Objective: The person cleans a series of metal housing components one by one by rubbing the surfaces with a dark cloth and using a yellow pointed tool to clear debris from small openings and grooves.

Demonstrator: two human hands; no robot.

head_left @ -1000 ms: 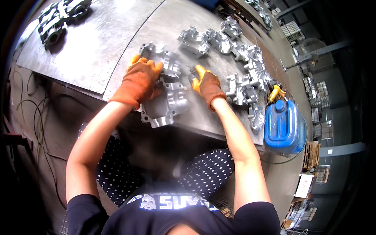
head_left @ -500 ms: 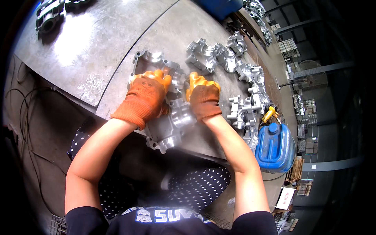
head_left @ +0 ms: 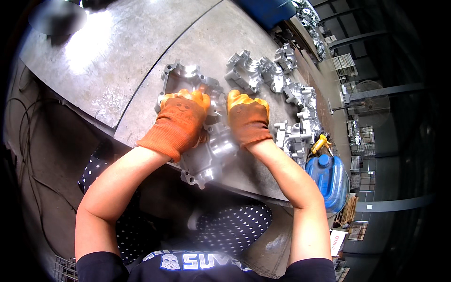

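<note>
The person sits at a metal table (head_left: pixel 94 66), with dotted trousers (head_left: pixel 235 225) showing below the edge. Both hands wear orange gloves. The left hand (head_left: pixel 181 123) lies flat on a big silver metal casting (head_left: pixel 206 150), with its fingers curled over the far rim, so it is holding the casting down. The right hand (head_left: pixel 248 120) is closed on the other side of the same casting and grips it too.

The casting sits at the near edge of the table, and 1 corner hangs over the edge toward the person. Half a second ago it sat a bit farther from the edge and the hands were closer together. Now the hands are set wider, 1 on each side. That looks like a firmer hold for turning or lifting it.

Farther off, a row of other silver castings (head_left: pixel 282 80) lies on the table. A blue can (head_left: pixel 329 181) stands down on the right, with a yellow tool (head_left: pixel 318 143) just beside it.
</note>
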